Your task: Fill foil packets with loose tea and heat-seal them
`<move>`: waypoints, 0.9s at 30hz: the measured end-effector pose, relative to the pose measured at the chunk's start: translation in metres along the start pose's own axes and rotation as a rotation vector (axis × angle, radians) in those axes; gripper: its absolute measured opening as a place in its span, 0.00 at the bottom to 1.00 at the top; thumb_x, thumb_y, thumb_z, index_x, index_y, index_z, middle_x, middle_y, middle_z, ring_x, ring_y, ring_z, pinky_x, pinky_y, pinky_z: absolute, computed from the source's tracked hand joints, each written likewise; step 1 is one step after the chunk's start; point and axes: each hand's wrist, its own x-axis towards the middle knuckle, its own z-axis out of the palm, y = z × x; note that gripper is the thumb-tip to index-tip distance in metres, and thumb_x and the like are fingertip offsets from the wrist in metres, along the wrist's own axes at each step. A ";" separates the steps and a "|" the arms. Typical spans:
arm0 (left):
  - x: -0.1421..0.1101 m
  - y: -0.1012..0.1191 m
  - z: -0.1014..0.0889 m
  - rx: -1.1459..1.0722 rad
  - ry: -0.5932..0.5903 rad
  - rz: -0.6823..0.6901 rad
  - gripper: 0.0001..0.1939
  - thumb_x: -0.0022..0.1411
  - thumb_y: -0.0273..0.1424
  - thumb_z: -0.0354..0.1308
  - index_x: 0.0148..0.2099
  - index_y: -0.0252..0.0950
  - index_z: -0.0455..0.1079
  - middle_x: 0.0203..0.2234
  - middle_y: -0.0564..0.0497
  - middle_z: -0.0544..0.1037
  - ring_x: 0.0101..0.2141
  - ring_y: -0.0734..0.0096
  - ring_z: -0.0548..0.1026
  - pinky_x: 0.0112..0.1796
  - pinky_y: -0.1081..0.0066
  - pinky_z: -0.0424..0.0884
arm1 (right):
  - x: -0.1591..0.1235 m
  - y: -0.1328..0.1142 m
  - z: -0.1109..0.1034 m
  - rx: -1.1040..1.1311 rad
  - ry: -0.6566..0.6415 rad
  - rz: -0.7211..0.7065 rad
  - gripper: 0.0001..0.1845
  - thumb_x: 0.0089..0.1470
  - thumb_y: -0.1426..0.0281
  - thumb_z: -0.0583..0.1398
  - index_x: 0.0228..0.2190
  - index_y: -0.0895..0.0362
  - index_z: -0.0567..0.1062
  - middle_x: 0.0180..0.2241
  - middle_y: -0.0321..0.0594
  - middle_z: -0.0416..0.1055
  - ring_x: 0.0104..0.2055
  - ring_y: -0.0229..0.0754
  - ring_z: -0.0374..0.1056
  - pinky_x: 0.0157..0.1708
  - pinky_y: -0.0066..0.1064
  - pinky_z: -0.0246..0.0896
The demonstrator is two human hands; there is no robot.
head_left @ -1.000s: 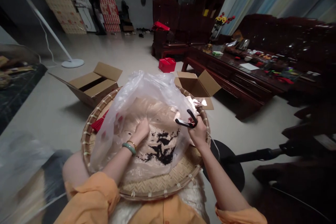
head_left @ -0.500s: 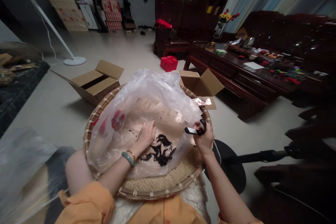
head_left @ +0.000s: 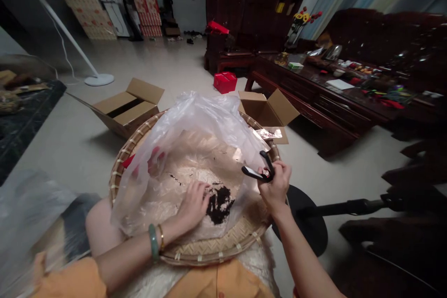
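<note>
A round woven bamboo tray (head_left: 213,249) rests on my lap. A large clear plastic bag (head_left: 195,130) lies open on it, with a small heap of dark loose tea leaves (head_left: 219,198) on the plastic. My left hand (head_left: 193,205) lies inside the bag, fingers curled against the left side of the heap. My right hand (head_left: 275,184) is at the tray's right rim, closed on a black clip (head_left: 258,170) whose jaws are spread apart by the bag's edge. Some red packets (head_left: 152,160) show through the plastic on the left.
Two open cardboard boxes (head_left: 127,107) (head_left: 267,109) stand on the floor beyond the tray. A red box (head_left: 225,82) sits farther back. A long dark wooden table (head_left: 324,98) with clutter runs along the right. A fan's base (head_left: 98,79) stands at the left; a black stand base (head_left: 309,226) lies at my right.
My left hand has pulled back toward me, gathering the scattered tea leaves into a tighter heap. My right hand kept the clip near the bag's right edge, and its jaws reopened.
</note>
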 end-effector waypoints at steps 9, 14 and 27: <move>-0.009 -0.004 0.010 0.011 -0.179 -0.186 0.22 0.50 0.15 0.46 0.49 0.31 0.63 0.44 0.40 0.69 0.45 0.61 0.69 0.50 0.62 0.65 | -0.009 -0.043 0.053 0.021 -1.187 0.063 0.13 0.44 0.78 0.56 0.36 0.61 0.67 0.39 0.50 0.71 0.40 0.47 0.67 0.37 0.32 0.58; 0.002 0.014 0.038 -0.189 -0.192 -0.171 0.22 0.52 0.15 0.45 0.48 0.31 0.68 0.43 0.40 0.71 0.47 0.60 0.70 0.50 0.61 0.66 | -0.028 -0.041 0.059 0.103 -1.381 0.070 0.17 0.41 0.78 0.60 0.38 0.60 0.71 0.38 0.45 0.74 0.40 0.45 0.69 0.36 0.27 0.59; 0.014 -0.015 0.032 -0.125 -0.107 0.007 0.28 0.49 0.13 0.44 0.52 0.32 0.66 0.47 0.41 0.71 0.50 0.60 0.68 0.53 0.57 0.64 | -0.020 -0.040 0.066 0.227 -1.335 0.150 0.17 0.37 0.81 0.60 0.34 0.59 0.72 0.34 0.38 0.74 0.35 0.41 0.69 0.34 0.26 0.61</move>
